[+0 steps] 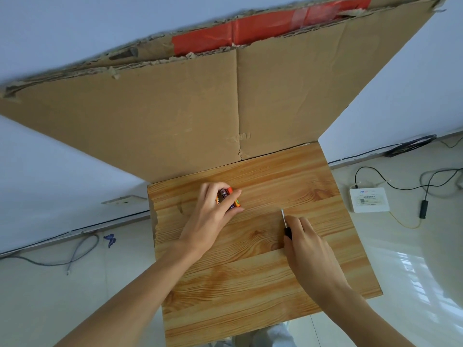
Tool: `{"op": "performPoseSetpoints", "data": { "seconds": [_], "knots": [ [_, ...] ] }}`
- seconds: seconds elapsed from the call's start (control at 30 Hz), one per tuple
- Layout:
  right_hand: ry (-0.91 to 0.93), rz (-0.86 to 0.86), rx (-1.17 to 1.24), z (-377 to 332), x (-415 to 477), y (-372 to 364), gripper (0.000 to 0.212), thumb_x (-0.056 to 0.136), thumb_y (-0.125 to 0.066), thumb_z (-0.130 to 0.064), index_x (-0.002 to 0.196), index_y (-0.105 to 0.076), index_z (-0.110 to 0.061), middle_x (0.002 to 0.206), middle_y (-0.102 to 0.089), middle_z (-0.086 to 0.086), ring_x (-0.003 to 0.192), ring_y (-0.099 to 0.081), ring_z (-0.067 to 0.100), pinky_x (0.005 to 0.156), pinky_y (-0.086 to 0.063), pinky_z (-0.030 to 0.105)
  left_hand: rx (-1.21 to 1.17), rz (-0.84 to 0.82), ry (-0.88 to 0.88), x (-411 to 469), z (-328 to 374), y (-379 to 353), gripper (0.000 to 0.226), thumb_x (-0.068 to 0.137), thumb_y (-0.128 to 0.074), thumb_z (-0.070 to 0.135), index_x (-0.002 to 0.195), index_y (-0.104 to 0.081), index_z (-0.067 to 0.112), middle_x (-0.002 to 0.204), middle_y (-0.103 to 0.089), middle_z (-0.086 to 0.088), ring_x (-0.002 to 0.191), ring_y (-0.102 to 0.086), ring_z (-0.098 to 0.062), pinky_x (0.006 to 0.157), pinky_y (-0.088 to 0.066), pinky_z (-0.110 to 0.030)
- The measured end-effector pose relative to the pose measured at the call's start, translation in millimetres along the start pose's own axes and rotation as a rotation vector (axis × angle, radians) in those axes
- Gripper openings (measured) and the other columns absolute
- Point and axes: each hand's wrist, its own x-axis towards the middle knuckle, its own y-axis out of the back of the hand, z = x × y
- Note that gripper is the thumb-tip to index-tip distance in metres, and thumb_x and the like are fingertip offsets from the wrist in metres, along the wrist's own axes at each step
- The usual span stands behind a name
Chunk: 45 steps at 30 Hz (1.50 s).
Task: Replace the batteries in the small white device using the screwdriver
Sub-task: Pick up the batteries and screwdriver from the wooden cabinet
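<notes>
Left hand fingers clamped on batteries, far-left tabletop. Right hand fingers wrapped round screwdriver, tip on wood. White box sits on floor, right. Advice: keep batteries bunched, park them clear, steady screwdriver before working.

A home room — tiled floor, router, loose cables.
</notes>
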Motion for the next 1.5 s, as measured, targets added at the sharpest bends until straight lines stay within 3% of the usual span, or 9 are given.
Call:
{"op": "performPoseSetpoints", "data": {
  "seconds": [0.1,0.3,0.6,0.77,0.93,1.03,1.13,1.23,1.5],
  "knots": [
    [-0.006,0.025,0.071,-5,0,4,0.016,0.105,-0.052,-0.013,0.119,-0.054,-0.019,0.099,-0.055,-0.004,0.065,-0.060,0.021,0.058,-0.055,0.044,-0.008,0.016,-0.026,2,1,4,0.043,0.100,-0.073,0.028,0.140,-0.068,0.014,0.130,-0.060,-0.013,0.116,-0.054,-0.032,0.097,-0.053,-0.044],
    [-0.043,0.087,0.176,-20,-2,21,0.028,0.106,-0.055,-0.016,0.134,-0.055,-0.018,0.109,-0.062,-0.003,0.079,-0.066,0.019,0.069,-0.059,0.044,-0.027,0.035,-0.084,10,15,27,0.044,0.099,-0.074,0.024,0.141,-0.068,0.013,0.131,-0.061,-0.014,0.116,-0.055,-0.033,0.097,-0.053,-0.044],
    [-0.166,0.259,0.418,-63,-40,107,0.029,0.102,-0.056,-0.015,0.129,-0.058,-0.026,0.089,-0.063,-0.007,0.075,-0.063,0.013,0.071,-0.054,0.040,-0.107,0.013,-0.244,52,107,128,0.051,0.093,-0.080,0.015,0.142,-0.067,0.010,0.132,-0.061,-0.017,0.121,-0.055,-0.034,0.103,-0.052,-0.044],
    [-0.306,0.397,0.674,-95,-92,198,0.025,0.102,-0.061,-0.014,0.125,-0.062,-0.024,0.082,-0.069,-0.002,0.067,-0.067,0.008,0.057,-0.046,0.016,-0.167,0.059,-0.387,84,205,214,0.044,0.097,-0.076,0.015,0.140,-0.068,0.007,0.131,-0.062,-0.017,0.119,-0.055,-0.033,0.103,-0.052,-0.039],
    [-0.388,0.567,0.781,-107,-181,302,0.030,0.099,-0.065,-0.016,0.129,-0.063,-0.022,0.087,-0.070,-0.003,0.069,-0.069,0.018,0.069,-0.059,0.038,-0.218,0.039,-0.531,101,318,302,0.048,0.092,-0.081,0.005,0.138,-0.069,0.005,0.130,-0.062,-0.018,0.121,-0.050,-0.026,0.110,-0.039,-0.020],
    [-0.424,0.646,0.825,-106,-243,364,0.030,0.100,-0.064,-0.013,0.128,-0.064,-0.022,0.089,-0.071,-0.001,0.063,-0.068,0.015,0.064,-0.059,0.034,-0.213,0.008,-0.656,109,387,343,0.047,0.095,-0.079,0.009,0.140,-0.068,0.008,0.132,-0.061,-0.017,0.120,-0.051,-0.028,0.107,-0.044,-0.027],
    [-0.453,0.742,0.850,-99,-308,415,0.029,0.099,-0.065,-0.011,0.126,-0.065,-0.021,0.089,-0.069,-0.002,0.058,-0.066,0.010,0.061,-0.060,0.040,-0.231,-0.013,-0.774,112,461,372,0.045,0.098,-0.075,0.014,0.142,-0.067,0.010,0.133,-0.061,-0.016,0.121,-0.052,-0.032,0.108,-0.044,-0.028],
    [-0.479,0.842,0.854,-82,-372,456,0.028,0.099,-0.066,-0.010,0.125,-0.066,-0.020,0.090,-0.068,-0.003,0.057,-0.066,0.009,0.055,-0.057,0.027,-0.271,-0.042,-0.903,112,540,388,0.043,0.102,-0.070,0.020,0.144,-0.065,0.009,0.134,-0.060,-0.017,0.124,-0.049,-0.031,0.110,-0.040,-0.026],
    [-0.589,1.111,0.864,2,-554,523,0.024,0.095,-0.070,-0.010,0.114,-0.068,-0.024,0.090,-0.071,0.005,0.068,-0.070,0.026,0.059,-0.056,0.030,-0.381,-0.127,-1.268,84,754,366,0.041,0.103,-0.071,0.019,0.142,-0.066,0.007,0.135,-0.059,-0.020,0.123,-0.050,-0.034,0.108,-0.040,-0.029]
  ]
}}
